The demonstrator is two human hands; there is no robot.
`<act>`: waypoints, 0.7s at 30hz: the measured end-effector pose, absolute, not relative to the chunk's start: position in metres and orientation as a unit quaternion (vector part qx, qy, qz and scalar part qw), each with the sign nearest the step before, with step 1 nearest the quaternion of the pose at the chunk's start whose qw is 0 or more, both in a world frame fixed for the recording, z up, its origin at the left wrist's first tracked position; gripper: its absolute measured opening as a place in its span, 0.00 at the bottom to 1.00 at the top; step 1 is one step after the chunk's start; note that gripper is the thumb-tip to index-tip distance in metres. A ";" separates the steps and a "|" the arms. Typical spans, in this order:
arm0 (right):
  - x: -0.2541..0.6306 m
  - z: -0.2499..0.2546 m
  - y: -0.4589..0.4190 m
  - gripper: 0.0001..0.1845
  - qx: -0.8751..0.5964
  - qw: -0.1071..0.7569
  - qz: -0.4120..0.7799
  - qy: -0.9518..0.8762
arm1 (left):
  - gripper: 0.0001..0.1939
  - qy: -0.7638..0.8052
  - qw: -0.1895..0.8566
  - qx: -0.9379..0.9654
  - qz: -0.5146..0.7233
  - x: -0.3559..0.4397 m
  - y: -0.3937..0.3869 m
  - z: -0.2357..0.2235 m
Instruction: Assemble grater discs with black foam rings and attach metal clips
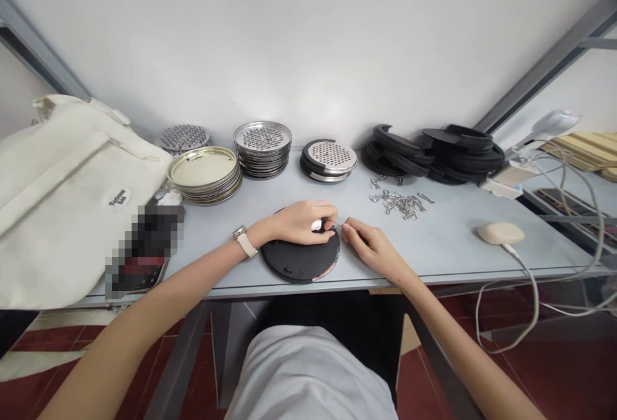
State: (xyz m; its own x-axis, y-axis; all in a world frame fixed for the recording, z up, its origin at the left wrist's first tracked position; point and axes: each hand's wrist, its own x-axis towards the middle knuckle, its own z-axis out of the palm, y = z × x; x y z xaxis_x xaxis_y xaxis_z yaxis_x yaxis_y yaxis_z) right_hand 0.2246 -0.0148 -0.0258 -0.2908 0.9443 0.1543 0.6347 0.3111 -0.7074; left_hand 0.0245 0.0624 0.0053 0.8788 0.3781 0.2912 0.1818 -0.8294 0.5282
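Observation:
A black round grater holder [301, 261] lies flat near the front edge of the desk, with a shiny edge along its lower right rim. My left hand [303, 222] rests over its upper part, thumb and fingers closed at the right rim. Something small and white shows between those fingers. Just off that rim, my right hand [364, 241] pinches a thin metal wire clip [339, 225], mostly hidden by the fingertips. Several loose wire clips [400, 204] are scattered behind my right hand.
Along the wall stand gold-rimmed metal discs [205, 168], stacked grater plates [263, 137], assembled graters [332, 157] and black plastic holders [463, 150]. A cream bag [72, 214] leans at left. At right sit a beige corded device [501, 233] and looping white cables [535, 298].

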 end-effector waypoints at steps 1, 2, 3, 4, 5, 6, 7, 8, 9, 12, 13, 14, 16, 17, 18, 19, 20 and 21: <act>0.225 -0.026 -0.015 0.18 -0.522 0.288 0.270 -0.756 | 0.04 0.149 0.248 0.937 0.195 0.024 0.062 0.005; 0.225 -0.026 -0.015 0.18 -0.522 0.286 0.269 -0.757 | 0.04 0.148 0.246 0.938 0.193 0.024 0.062 0.005; 0.225 -0.026 -0.015 0.17 -0.521 0.281 0.265 -0.761 | 0.03 0.148 0.245 0.939 0.193 0.024 0.062 0.005; 0.224 -0.026 -0.014 0.17 -0.519 0.276 0.257 -0.767 | 0.03 0.149 0.244 0.939 0.192 0.024 0.062 0.006; 0.223 -0.027 -0.014 0.17 -0.516 0.270 0.246 -0.775 | 0.03 0.151 0.243 0.939 0.192 0.024 0.062 0.006; 0.223 -0.027 -0.014 0.17 -0.512 0.265 0.232 -0.783 | 0.03 0.152 0.241 0.939 0.190 0.024 0.062 0.006; 0.222 -0.028 -0.014 0.16 -0.510 0.260 0.217 -0.791 | 0.03 0.154 0.240 0.940 0.190 0.024 0.062 0.006; 0.221 -0.029 -0.014 0.16 -0.508 0.256 0.202 -0.797 | 0.04 0.154 0.238 0.940 0.190 0.023 0.062 0.006; 0.220 -0.030 -0.014 0.16 -0.508 0.253 0.189 -0.801 | 0.04 0.154 0.236 0.940 0.190 0.023 0.062 0.005; 0.219 -0.032 -0.014 0.15 -0.511 0.248 0.169 -0.806 | 0.04 0.149 0.234 0.941 0.194 0.023 0.063 0.005; 0.219 -0.033 -0.014 0.15 -0.512 0.248 0.167 -0.805 | 0.04 0.147 0.236 0.941 0.196 0.024 0.063 0.005; 0.219 -0.033 -0.014 0.15 -0.513 0.249 0.167 -0.804 | 0.04 0.145 0.238 0.940 0.198 0.024 0.063 0.004; 0.220 -0.033 -0.014 0.15 -0.514 0.251 0.166 -0.803 | 0.04 0.141 0.245 0.937 0.203 0.024 0.063 0.004; 0.220 -0.033 -0.014 0.15 -0.513 0.251 0.165 -0.804 | 0.04 0.141 0.249 0.936 0.206 0.024 0.063 0.004; 0.220 -0.033 -0.014 0.15 -0.513 0.252 0.165 -0.804 | 0.04 0.140 0.252 0.934 0.208 0.024 0.063 0.005; 0.220 -0.032 -0.015 0.15 -0.512 0.252 0.166 -0.804 | 0.04 0.141 0.255 0.933 0.210 0.024 0.063 0.005; 0.220 -0.032 -0.015 0.14 -0.511 0.252 0.169 -0.804 | 0.04 0.141 0.258 0.932 0.211 0.025 0.063 0.005; 0.220 -0.032 -0.015 0.14 -0.510 0.253 0.172 -0.804 | 0.04 0.141 0.259 0.932 0.211 0.025 0.063 0.005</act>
State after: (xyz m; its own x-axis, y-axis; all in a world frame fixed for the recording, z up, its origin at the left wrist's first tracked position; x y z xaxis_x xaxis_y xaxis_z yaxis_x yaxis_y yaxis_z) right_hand 0.2202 -0.0149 -0.0319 -0.3510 0.9073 0.2315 0.7326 0.4201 -0.5356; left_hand 0.0247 0.0629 0.0046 0.8709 0.3729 0.3202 0.1543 -0.8259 0.5423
